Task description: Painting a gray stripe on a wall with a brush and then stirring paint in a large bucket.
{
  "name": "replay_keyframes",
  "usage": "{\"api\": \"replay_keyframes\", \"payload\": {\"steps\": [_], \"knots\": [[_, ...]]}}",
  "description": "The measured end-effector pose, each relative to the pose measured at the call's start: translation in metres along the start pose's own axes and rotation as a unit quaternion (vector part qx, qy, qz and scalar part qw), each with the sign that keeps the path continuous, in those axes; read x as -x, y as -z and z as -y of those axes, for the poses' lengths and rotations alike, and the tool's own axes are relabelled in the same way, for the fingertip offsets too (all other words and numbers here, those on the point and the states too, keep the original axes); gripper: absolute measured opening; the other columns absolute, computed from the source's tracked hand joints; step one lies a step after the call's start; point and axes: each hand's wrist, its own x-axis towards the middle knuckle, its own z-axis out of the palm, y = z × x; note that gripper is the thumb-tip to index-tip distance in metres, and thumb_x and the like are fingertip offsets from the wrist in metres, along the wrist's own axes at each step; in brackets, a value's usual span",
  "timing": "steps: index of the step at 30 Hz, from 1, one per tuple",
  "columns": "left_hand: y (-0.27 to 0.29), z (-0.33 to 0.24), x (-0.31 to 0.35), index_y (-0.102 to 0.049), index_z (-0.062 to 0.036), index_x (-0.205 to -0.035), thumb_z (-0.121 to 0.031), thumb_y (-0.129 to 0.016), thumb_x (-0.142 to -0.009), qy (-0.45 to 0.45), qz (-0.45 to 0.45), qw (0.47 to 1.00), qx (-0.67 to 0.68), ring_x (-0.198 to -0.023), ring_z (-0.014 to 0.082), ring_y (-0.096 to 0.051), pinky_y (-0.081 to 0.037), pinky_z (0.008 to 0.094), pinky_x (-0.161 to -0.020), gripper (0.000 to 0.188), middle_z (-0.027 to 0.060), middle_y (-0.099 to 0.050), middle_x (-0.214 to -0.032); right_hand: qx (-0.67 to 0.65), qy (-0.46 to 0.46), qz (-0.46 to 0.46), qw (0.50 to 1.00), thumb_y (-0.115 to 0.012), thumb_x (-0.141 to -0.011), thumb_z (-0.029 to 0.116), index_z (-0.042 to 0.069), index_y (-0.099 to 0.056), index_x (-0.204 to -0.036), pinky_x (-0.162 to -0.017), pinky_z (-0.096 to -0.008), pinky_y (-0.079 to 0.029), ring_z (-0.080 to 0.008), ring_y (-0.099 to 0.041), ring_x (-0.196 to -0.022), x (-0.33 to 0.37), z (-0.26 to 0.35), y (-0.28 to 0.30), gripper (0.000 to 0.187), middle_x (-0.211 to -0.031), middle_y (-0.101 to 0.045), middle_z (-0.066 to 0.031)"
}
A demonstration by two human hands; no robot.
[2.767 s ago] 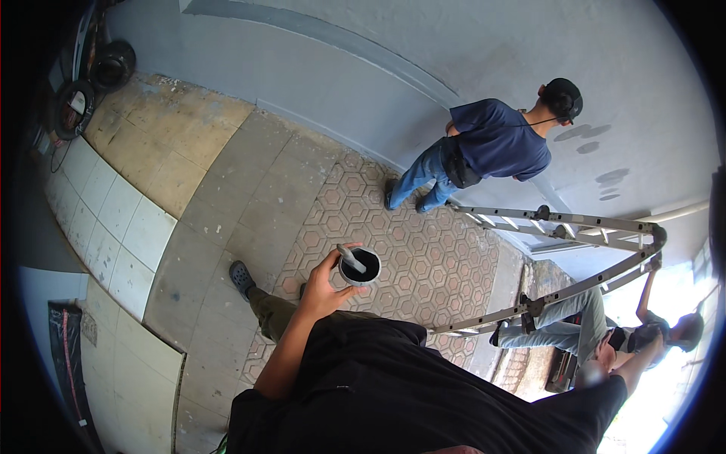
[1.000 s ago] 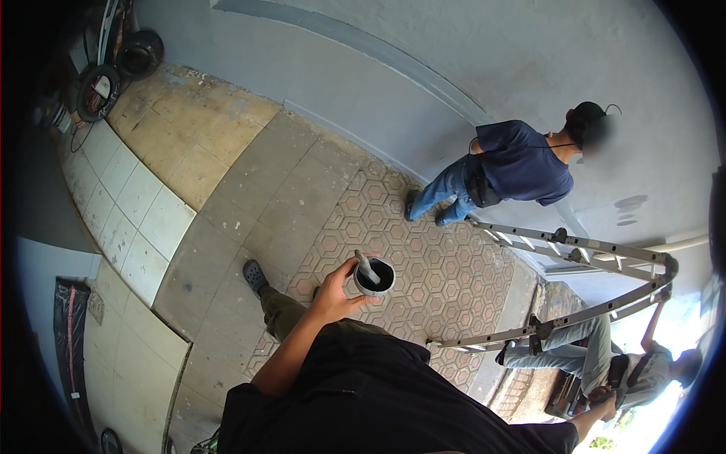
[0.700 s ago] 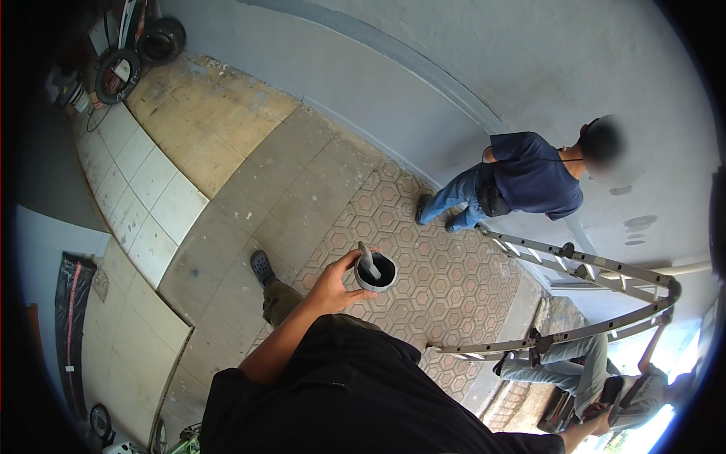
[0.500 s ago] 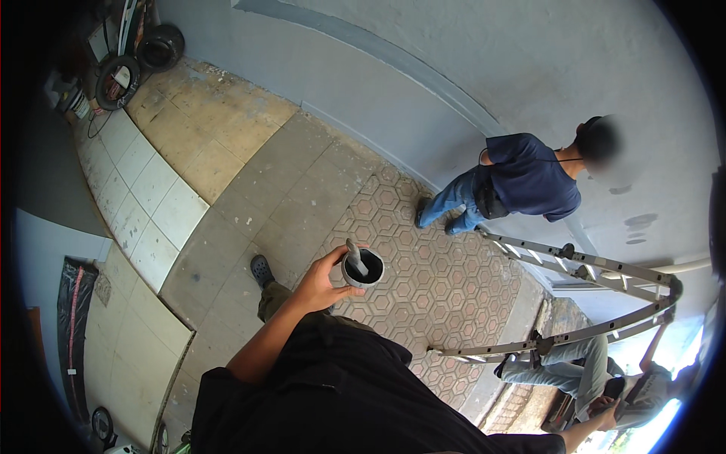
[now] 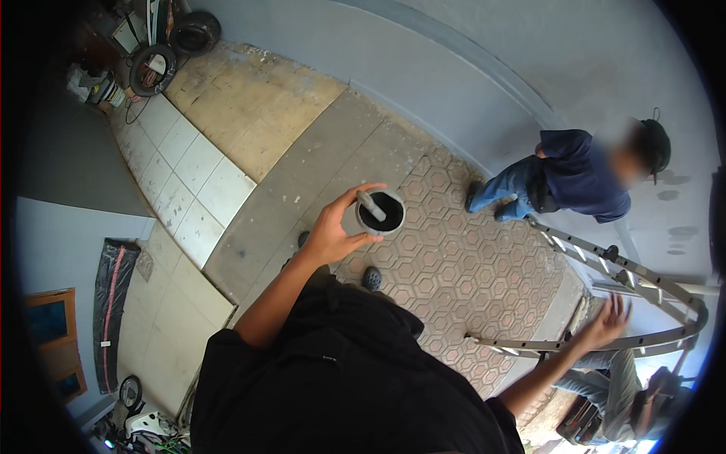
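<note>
In my left hand (image 5: 333, 231) is a small round grey cup (image 5: 401, 204), dark inside, with its fingers and thumb curled about the near side. A grey-smeared stick-like handle (image 5: 370, 206) leans inside it; its lower end is hidden. Out to the right, my right hand (image 5: 607, 324) is raised with its fingers apart and holds nothing. It overlaps the metal ladder (image 5: 650, 349) in the view; whether they touch I cannot tell.
A person in a dark blue shirt (image 5: 569, 163) stands by the grey wall (image 5: 423, 64). Beyond the ladder is another person in grey trousers (image 5: 624, 386). Hexagonal paving (image 5: 461, 257) lies ahead. Tyres (image 5: 195, 34) sit far left, a motorbike (image 5: 151, 424) near left.
My right hand has risen from the lower right toward the ladder, its fingers spreading. The cup stays in my left hand. I have stepped forward, and the person in blue has turned their head.
</note>
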Motion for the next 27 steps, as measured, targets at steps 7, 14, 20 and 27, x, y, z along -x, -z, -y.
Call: {"api": "replay_keyframes", "payload": {"steps": [7, 14, 20, 27], "knots": [[0.107, 0.014, -0.046, -0.057, -0.0089, -0.144, -0.003, -0.091, -0.069, -0.070, -0.058, 0.991, -0.096, -0.132, 0.0329, -0.060, -0.050, 0.0427, -0.109, 0.083, 0.0120, -0.064, -0.142, -0.360, 0.274, 0.420, 0.787, -0.094, -0.070, 0.035, 0.004, -0.074, -0.121, -0.079, -0.0380, -0.045, -0.0197, -0.058, -0.087, 0.089, 0.472, -0.233, 0.063, -0.091, -0.059, -0.0057], [0.205, 0.018, -0.114, -0.058, -0.0064, -0.142, -0.002, -0.090, -0.068, -0.128, -0.126, 0.979, -0.100, -0.133, 0.0351, -0.059, -0.050, 0.0440, -0.109, 0.081, 0.0137, -0.063, -0.142, -0.301, 0.366, 0.399, 0.785, -0.085, -0.080, 0.016, 0.008, -0.078, -0.103, -0.069, -0.0385, -0.043, -0.0239, -0.054, -0.074, 0.064, 0.562, -0.314, 0.026, -0.080, -0.058, -0.0051], [0.237, 0.055, -0.221, -0.058, -0.0060, -0.141, -0.004, -0.089, -0.068, -0.148, -0.098, 0.970, -0.166, -0.134, 0.0340, -0.058, -0.048, 0.0442, -0.111, 0.079, 0.0120, -0.063, -0.143, -0.287, 0.405, 0.354, 0.793, -0.083, -0.082, 0.014, 0.001, -0.071, -0.105, -0.065, -0.0388, -0.050, -0.0263, -0.063, -0.075, 0.029, 0.582, -0.415, 0.029, -0.083, -0.063, -0.0076], [0.226, 0.121, -0.400, -0.059, -0.0047, -0.142, -0.004, -0.087, -0.071, -0.088, -0.046, 0.960, -0.261, -0.133, 0.0342, -0.059, -0.047, 0.0431, -0.112, 0.077, 0.0157, -0.063, -0.142, -0.385, 0.263, 0.395, 0.792, -0.079, -0.088, 0.012, 0.000, -0.066, -0.097, -0.067, -0.0382, -0.055, -0.0313, -0.066, -0.080, -0.083, 0.534, -0.587, 0.020, -0.089, -0.068, -0.0127]]}}
